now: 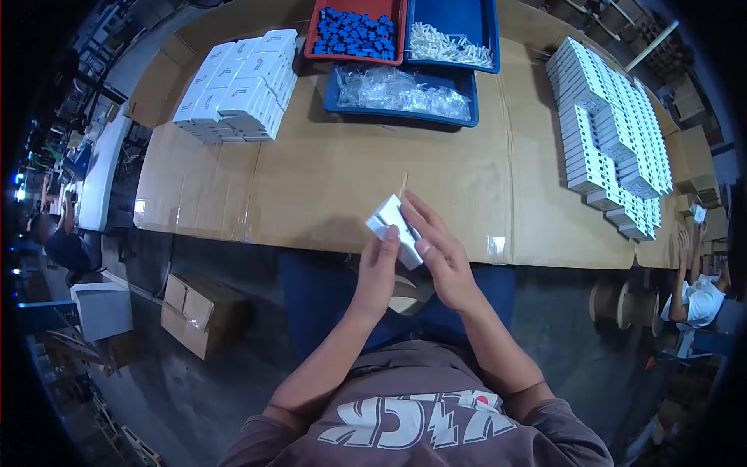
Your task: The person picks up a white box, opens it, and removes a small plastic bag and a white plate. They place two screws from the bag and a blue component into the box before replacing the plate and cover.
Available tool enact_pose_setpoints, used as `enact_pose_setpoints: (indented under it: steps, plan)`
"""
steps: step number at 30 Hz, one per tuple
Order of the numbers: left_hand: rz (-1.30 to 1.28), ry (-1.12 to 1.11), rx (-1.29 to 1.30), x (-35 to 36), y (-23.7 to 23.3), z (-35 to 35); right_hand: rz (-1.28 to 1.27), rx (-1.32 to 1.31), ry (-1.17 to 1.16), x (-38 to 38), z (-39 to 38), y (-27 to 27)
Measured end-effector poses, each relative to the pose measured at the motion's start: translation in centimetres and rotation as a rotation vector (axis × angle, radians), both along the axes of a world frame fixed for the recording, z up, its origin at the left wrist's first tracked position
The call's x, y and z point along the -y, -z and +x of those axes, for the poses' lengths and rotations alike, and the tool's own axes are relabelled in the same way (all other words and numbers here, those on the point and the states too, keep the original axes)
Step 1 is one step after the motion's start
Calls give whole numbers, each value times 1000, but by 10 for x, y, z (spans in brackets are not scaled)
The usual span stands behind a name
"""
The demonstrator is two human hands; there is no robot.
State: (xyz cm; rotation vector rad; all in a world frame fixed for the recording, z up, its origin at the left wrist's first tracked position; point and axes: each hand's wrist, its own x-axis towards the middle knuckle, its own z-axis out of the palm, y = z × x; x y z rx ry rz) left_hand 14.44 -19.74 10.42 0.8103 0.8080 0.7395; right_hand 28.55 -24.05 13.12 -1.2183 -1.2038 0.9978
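Just over the front edge of the cardboard-covered table [342,187], I hold a small white box [387,215] tilted between both hands. My left hand [379,268] grips its near left side, thumb on the top face. Around the right side wraps my right hand [441,261], its thumb near the box's lower end and its fingers reaching along the far side. A dark slit or gap runs along the box between the two thumbs. Whatever lies inside the box is hidden.
Stacked white boxes [233,82] stand at the back left, and more white boxes [611,128] at the right. A red tray [311,48] holds blue pieces, a blue tray [493,39] white pieces, another blue tray [405,117] clear plastic bags. Co-workers sit at both sides.
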Motion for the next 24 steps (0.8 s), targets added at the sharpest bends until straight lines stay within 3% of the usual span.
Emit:
enact_pose_setpoints:
  steps: [3, 6, 9, 13, 24]
  plan:
    - [-149, -58, 130, -7, -10, -2, 82, 207, -85, 2, 5, -3]
    - [-205, 12, 62, -9, -13, -6, 164, 407, -63, 3, 1, 7]
    - [-281, -74, 15, -6, -16, 2, 192, 586, 4, 4, -2, 13]
    - [-247, -11, 104, -5, -12, 0, 253, 623, 81, 3, -4, 26]
    - [-248, -126, 22, -2, 5, 11, 220, 670, 146, 5, -10, 43]
